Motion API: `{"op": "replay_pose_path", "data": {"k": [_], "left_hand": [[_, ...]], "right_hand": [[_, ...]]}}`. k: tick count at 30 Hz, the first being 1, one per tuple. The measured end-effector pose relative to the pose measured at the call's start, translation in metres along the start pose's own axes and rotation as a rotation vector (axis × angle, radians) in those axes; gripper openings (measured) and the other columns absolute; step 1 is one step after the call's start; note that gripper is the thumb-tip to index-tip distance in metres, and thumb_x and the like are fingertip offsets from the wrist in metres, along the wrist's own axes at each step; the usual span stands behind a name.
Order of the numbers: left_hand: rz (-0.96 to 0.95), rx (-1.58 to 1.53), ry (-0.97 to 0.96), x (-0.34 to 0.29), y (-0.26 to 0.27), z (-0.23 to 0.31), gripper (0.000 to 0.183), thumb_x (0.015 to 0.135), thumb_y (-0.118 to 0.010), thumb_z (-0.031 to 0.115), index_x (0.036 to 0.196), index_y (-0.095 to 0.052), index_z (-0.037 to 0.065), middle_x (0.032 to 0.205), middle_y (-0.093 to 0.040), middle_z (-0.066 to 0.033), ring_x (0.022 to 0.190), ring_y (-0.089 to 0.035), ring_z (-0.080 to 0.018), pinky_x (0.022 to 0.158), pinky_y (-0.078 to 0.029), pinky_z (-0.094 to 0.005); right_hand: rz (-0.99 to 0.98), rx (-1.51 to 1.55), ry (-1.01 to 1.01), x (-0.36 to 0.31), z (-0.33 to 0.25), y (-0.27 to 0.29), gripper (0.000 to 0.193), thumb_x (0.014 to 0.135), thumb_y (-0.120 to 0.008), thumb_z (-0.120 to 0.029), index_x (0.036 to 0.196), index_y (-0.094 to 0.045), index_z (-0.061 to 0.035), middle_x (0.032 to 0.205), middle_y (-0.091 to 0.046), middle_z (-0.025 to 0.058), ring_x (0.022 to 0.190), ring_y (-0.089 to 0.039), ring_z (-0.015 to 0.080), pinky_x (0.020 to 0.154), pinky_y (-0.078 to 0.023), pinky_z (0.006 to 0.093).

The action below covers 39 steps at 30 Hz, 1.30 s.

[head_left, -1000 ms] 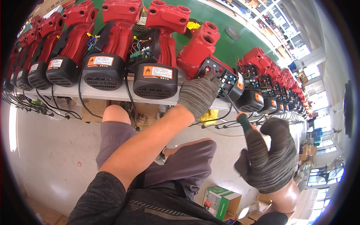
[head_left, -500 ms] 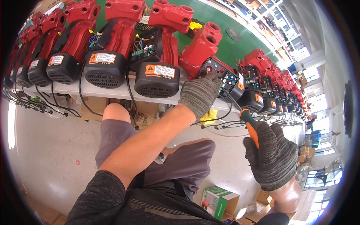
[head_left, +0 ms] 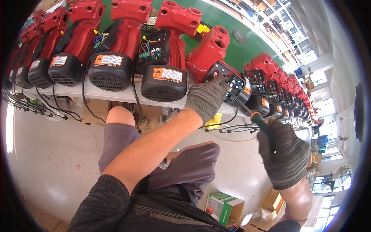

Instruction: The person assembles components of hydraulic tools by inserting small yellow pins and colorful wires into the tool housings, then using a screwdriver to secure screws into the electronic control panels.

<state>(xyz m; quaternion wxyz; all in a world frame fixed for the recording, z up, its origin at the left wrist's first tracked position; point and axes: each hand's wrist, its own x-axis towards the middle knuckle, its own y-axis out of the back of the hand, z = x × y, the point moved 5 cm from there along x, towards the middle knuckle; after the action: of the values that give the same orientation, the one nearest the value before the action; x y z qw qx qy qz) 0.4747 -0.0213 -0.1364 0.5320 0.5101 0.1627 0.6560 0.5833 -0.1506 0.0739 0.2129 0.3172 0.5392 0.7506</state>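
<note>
My left hand (head_left: 206, 98), in a grey knit glove, rests at the open black terminal box (head_left: 236, 82) of a red pump (head_left: 208, 50). Its fingers are bent together over the box's near edge; whatever lies between them is hidden. A screwdriver (head_left: 263, 124) with a green and orange handle is gripped in my gloved right hand (head_left: 286, 154). The tool's thin shaft slants up and left to the terminals in the box, where its tip is hard to make out. A red knob-like part shows just above my left fingertips.
Red pumps with black motor covers (head_left: 164, 83) line the green-topped bench (head_left: 235, 54) on both sides. Black cables (head_left: 137, 100) hang off its front edge. Yellow small parts (head_left: 203, 28) sit behind the pumps. Cardboard boxes (head_left: 224, 208) stand on the floor below.
The screwdriver handle has turned, showing more green and less orange. My right hand has rolled with it and shifted slightly right. My left hand stays at the terminal box.
</note>
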Motion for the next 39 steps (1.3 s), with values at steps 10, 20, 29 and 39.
{"op": "replay_pose_path", "data": {"k": [10, 20, 29, 39], "left_hand": [[-0.109, 0.031, 0.023, 0.005, -0.009, 0.000, 0.023, 0.097, -0.059, 0.022, 0.118, -0.066, 0.012, 0.125, -0.065, -0.0057, 0.130, -0.057, -0.0224, 0.092, -0.057, -0.0378], [0.021, -0.046, -0.017, 0.006, 0.004, 0.012, 0.023, 0.095, -0.054, 0.007, 0.115, -0.065, 0.005, 0.127, -0.065, -0.0166, 0.094, -0.075, -0.0324, 0.075, -0.062, -0.0446], [-0.067, -0.026, 0.052, 0.002, -0.001, -0.005, 0.019, 0.097, -0.058, 0.020, 0.111, -0.066, 0.010, 0.120, -0.066, -0.0120, 0.115, -0.065, -0.0260, 0.087, -0.058, -0.0411], [-0.022, 0.016, 0.046, 0.004, 0.000, -0.001, 0.023, 0.100, -0.059, 0.028, 0.113, -0.068, 0.011, 0.122, -0.070, -0.0148, 0.108, -0.071, -0.0269, 0.084, -0.059, -0.0418]], "right_hand": [[-0.105, -0.072, 0.126, 0.008, -0.008, 0.000, 0.036, 0.082, -0.078, 0.000, 0.117, -0.069, -0.0032, 0.080, -0.065, 0.0131, 0.060, -0.065, 0.0279, 0.054, -0.052, 0.0403], [-0.360, -0.542, 0.373, 0.013, -0.029, 0.003, 0.019, 0.095, -0.070, -0.014, 0.111, -0.070, -0.0054, 0.075, -0.067, 0.0124, 0.063, -0.068, 0.0259, 0.054, -0.052, 0.0399], [-0.174, 0.367, -0.194, 0.015, -0.001, -0.016, 0.017, 0.090, -0.069, -0.004, 0.106, -0.074, -0.0009, 0.076, -0.068, 0.0157, 0.065, -0.068, 0.0292, 0.061, -0.053, 0.0390], [-0.044, 0.525, 0.469, 0.026, 0.004, -0.022, 0.037, 0.071, -0.055, 0.006, 0.100, -0.074, -0.0058, 0.100, -0.071, 0.0145, 0.089, -0.073, 0.0347, 0.082, -0.058, 0.0459]]}}
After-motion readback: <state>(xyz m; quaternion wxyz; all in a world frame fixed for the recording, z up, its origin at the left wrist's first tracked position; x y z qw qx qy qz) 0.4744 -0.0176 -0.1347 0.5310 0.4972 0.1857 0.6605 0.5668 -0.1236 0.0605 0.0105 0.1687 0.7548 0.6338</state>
